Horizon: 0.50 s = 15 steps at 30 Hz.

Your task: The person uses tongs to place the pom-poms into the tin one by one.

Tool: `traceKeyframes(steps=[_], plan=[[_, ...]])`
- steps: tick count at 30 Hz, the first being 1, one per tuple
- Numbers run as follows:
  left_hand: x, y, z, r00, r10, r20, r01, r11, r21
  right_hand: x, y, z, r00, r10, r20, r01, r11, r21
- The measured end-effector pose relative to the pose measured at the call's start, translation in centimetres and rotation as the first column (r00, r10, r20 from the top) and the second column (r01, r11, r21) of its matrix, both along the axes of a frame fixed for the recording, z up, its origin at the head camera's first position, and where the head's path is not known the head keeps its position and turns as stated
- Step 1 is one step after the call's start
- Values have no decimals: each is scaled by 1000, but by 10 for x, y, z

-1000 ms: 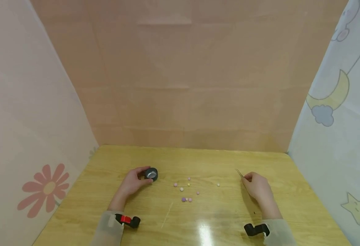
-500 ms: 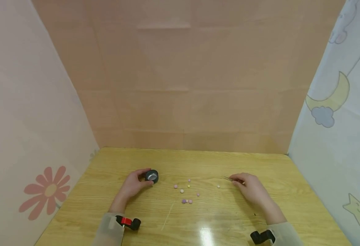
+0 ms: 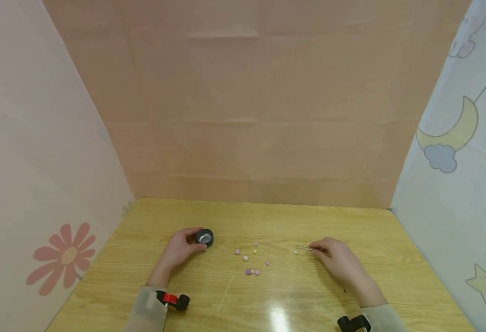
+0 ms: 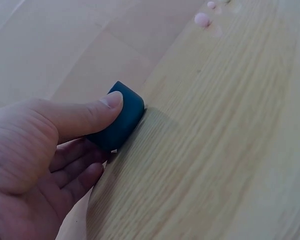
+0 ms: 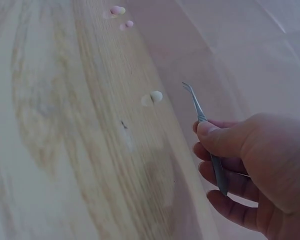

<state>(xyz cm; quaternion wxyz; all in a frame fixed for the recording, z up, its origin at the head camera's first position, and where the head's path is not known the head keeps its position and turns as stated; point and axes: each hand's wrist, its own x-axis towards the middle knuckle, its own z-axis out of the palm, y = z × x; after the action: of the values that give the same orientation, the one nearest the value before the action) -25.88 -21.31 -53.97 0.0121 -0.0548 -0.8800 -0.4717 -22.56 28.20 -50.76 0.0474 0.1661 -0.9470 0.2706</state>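
Against one second earlier, the right hand (image 3: 340, 263) had shifted left, its fingers pinching tweezers (image 5: 195, 102), tips just right of a white ball (image 3: 295, 252). At left, the left hand's (image 3: 180, 250) fingers gripped a dark cup (image 3: 204, 237) with a silvery interior. Other small balls (image 3: 245, 258) lay between both hands on the wooden bench (image 3: 305, 295), before a tan backdrop (image 3: 251, 101).

This is a screened-off tabletop booth: a creased tan backdrop (image 3: 251, 101), pale flower-printed sheet (image 3: 31, 152) and pale moon-and-star-printed sheet (image 3: 450, 207) surround a yellow wood-grain table (image 3: 276, 219).
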Motion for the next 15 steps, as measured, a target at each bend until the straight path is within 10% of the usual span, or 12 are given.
traceKeyframes(steps=[15], plan=[[0,0,0,999,-6,43,2,996,94,-2,-1,-7,998,40,-38,-37,997,74]])
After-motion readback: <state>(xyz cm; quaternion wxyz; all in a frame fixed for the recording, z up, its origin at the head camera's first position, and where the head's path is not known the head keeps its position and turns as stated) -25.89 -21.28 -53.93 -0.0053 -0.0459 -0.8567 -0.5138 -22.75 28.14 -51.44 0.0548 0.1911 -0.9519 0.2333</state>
